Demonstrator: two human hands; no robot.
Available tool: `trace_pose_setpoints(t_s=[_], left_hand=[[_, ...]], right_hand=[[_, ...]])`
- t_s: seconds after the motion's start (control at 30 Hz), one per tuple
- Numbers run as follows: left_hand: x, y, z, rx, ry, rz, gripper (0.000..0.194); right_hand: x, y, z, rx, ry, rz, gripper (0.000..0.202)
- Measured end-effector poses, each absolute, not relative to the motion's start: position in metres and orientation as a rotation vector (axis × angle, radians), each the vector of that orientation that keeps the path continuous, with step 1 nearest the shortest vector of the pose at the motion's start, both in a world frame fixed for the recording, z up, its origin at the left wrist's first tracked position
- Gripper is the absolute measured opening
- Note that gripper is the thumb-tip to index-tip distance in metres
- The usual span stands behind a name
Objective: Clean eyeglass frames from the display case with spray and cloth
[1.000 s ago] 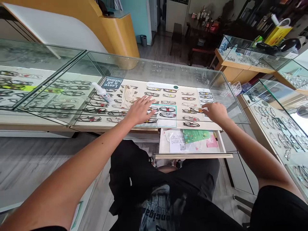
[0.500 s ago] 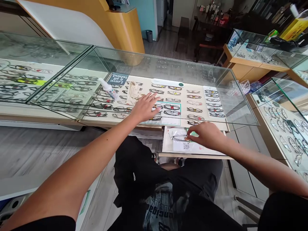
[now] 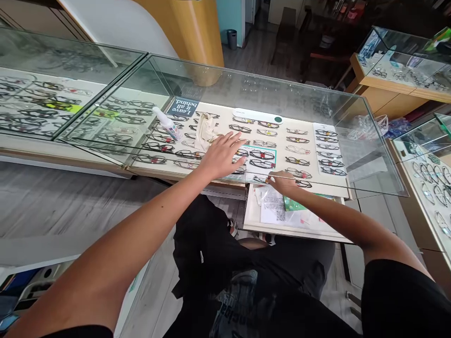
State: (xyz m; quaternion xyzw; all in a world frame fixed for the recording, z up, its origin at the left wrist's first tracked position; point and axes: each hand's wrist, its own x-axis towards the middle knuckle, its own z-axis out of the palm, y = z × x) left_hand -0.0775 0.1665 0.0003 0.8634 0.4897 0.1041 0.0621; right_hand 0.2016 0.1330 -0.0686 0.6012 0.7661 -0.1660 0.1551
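Now your right hand (image 3: 281, 182), pinching glasses (image 3: 260, 180), has moved from over the drawer (image 3: 252, 218) to the case's (image 3: 331, 187) front edge; your left hand (image 3: 220, 157) stays spread wide.

The right hand (image 3: 283, 182) is moving from above the drawer (image 3: 252, 215) to just beyond its back edge, bringing the pinched eyeglasses (image 3: 260, 179) along; the drawer's green packet (image 3: 293, 204) is now showing more plainly.

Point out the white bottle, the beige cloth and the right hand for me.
White bottle (image 3: 170, 127): head view, on the middle of its body.
Beige cloth (image 3: 205, 131): head view, on its crumpled middle.
Right hand (image 3: 283, 182): head view, on the back of the hand.
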Motion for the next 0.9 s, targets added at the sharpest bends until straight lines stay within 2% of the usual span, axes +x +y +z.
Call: trace_pose_setpoints(t_s=[0.23, 0.5, 0.73, 0.9], left_hand=[[-0.077, 0.164, 0.003, 2.592, 1.472, 0.327, 0.07], [-0.077, 0.163, 0.004, 2.565, 1.465, 0.334, 0.07], [-0.076, 0.165, 0.001, 2.588, 1.465, 0.347, 0.07], [-0.077, 0.168, -0.003, 2.597, 1.461, 0.345, 0.071]], right_hand=[[0.184, 0.164, -0.091, 1.759, 2.19, -0.466, 0.044], [0.173, 0.167, -0.092, 1.761, 2.155, -0.492, 0.043], [0.178, 0.147, -0.067, 1.702, 2.163, -0.519, 0.051], [0.187, 0.104, -0.022, 1.358, 2.311, -0.744, 0.043]])
